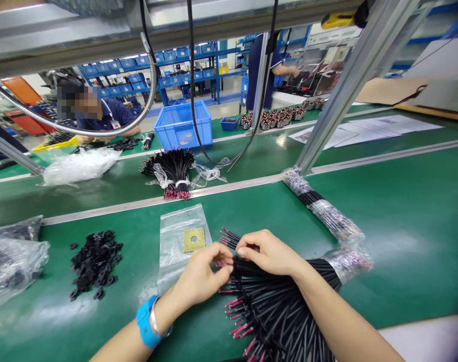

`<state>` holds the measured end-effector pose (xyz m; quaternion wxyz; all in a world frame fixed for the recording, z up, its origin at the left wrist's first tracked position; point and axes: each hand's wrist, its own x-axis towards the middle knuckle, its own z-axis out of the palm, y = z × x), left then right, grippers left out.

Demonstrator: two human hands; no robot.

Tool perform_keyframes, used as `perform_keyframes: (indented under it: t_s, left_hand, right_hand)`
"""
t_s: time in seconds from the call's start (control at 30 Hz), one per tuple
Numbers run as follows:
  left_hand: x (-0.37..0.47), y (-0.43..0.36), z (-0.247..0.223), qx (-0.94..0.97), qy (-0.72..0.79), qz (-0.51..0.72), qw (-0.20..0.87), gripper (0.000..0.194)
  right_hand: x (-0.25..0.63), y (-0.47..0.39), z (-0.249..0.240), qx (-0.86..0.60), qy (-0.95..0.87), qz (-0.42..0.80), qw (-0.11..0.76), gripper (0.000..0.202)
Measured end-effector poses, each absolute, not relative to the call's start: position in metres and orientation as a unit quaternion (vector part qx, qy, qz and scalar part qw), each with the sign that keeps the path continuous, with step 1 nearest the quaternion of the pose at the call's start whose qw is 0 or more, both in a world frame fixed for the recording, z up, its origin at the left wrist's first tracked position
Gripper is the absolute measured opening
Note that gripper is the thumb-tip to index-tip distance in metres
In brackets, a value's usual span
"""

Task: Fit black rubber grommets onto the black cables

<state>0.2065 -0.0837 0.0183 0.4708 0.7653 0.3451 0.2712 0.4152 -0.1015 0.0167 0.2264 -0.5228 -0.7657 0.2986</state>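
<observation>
A fan of black cables (285,306) with pink and red wire ends lies on the green table, below and right of my hands. My left hand (206,274) pinches near the wire tips at the upper left of the fan, its fingertips closed. Just to its right, my right hand (268,251) curls over the upper cables, thumb and fingers together around a black cable. Several cable ends stick out between and above the hands. Behind my left hand, a square yellow plate (194,240) with a round hole rests on a clear plastic bag (172,231).
Small black parts (95,264) are piled at the left, beside a plastic bag (13,266). Wrapped cables (327,218) lie at the right. Beyond the metal rail are a cable bundle (172,168), a blue bin (184,125) and a metal post (338,85). Two people are farther back.
</observation>
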Motion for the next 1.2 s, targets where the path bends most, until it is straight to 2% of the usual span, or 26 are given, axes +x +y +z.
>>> perform_keyframes:
  t_s: [0.1,0.2,0.27,0.33,0.47,0.53,0.6,0.7,0.87,0.97,1.07,1.13,1.2]
  left_hand:
    - [0.186,-0.097,0.023,0.832,0.304,0.208,0.415,0.023]
    - [0.154,-0.095,0.023,0.853,0.331,0.213,0.342,0.024]
    - [0.119,-0.084,0.021,0.847,0.408,0.231,0.253,0.02]
    - [0.072,-0.067,0.016,0.819,0.516,0.217,0.126,0.024]
    - [-0.026,-0.037,0.005,0.735,0.673,0.048,-0.06,0.048]
    - [-0.057,-0.031,0.002,0.708,0.703,0.004,-0.075,0.052]
    - [-0.069,-0.03,0.0,0.7,0.713,0.0,-0.046,0.047]
    - [-0.066,-0.031,0.002,0.692,0.721,0.009,-0.025,0.036]
    - [-0.05,-0.029,0.019,0.652,0.754,0.047,-0.072,0.027]
    - [-0.025,-0.03,0.025,0.585,0.793,0.164,0.04,0.024]
    - [0.025,-0.037,0.024,0.559,0.671,0.365,0.321,0.031]
    - [0.065,-0.042,0.024,0.509,0.593,0.406,0.473,0.037]
    - [0.101,-0.045,0.024,0.468,0.546,0.379,0.582,0.033]
  right_hand:
    - [0.409,-0.1,0.01,-0.582,-0.777,0.193,0.143,0.017]
    - [0.402,-0.098,0.001,-0.619,-0.764,0.151,0.099,0.012]
    - [0.398,-0.098,-0.003,-0.636,-0.756,0.135,0.079,0.011]
    - [0.396,-0.097,-0.005,-0.645,-0.75,0.127,0.068,0.01]
    - [0.394,-0.096,-0.006,-0.64,-0.754,0.128,0.074,0.011]
    - [0.393,-0.095,-0.007,-0.635,-0.757,0.129,0.082,0.014]
    - [0.393,-0.095,-0.006,-0.632,-0.759,0.127,0.088,0.016]
    - [0.395,-0.097,-0.004,-0.63,-0.76,0.121,0.102,0.014]
    - [0.4,-0.101,0.004,-0.63,-0.751,0.13,0.15,0.015]
    - [0.4,-0.102,0.007,-0.62,-0.75,0.148,0.177,0.017]
    - [0.399,-0.101,0.006,-0.595,-0.757,0.167,0.213,0.016]
    - [0.399,-0.1,0.003,-0.574,-0.758,0.182,0.251,0.014]
    - [0.399,-0.1,0.001,-0.56,-0.753,0.195,0.285,0.012]
